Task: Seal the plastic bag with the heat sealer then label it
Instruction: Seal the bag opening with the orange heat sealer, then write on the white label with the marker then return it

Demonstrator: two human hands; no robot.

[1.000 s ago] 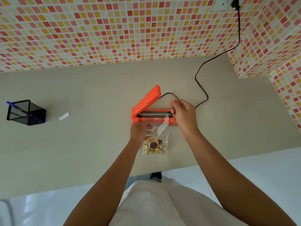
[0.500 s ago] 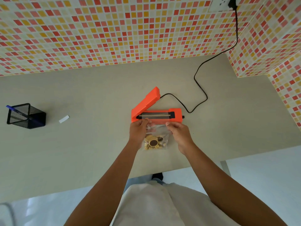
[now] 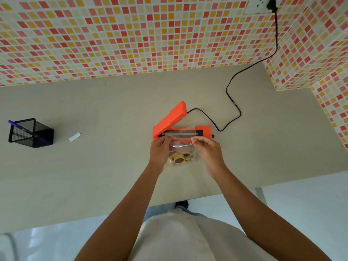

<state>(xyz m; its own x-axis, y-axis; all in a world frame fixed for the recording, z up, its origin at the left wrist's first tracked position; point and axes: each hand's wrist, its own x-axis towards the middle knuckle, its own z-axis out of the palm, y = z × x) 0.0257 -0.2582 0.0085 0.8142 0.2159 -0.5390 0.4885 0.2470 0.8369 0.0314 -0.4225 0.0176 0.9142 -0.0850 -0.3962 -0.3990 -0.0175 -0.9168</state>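
An orange heat sealer (image 3: 204,130) stands on the table with its lid (image 3: 172,116) raised at the left. A clear plastic bag (image 3: 182,150) holding round tan and brown pieces lies in front of it, its open top laid over the sealing strip. My left hand (image 3: 160,149) pinches the bag's upper left corner. My right hand (image 3: 208,150) pinches the upper right corner. A small white label (image 3: 74,136) lies on the table far to the left.
A black mesh pen holder (image 3: 31,133) with a blue pen stands at the left. The sealer's black cord (image 3: 233,102) runs across the table up to a wall socket (image 3: 260,5). A tiled wall and a tiled column bound the beige table (image 3: 105,166).
My right hand came down from the sealer's right end to the bag's top corner. Both hands then lifted the bag's open top onto the sealing strip.
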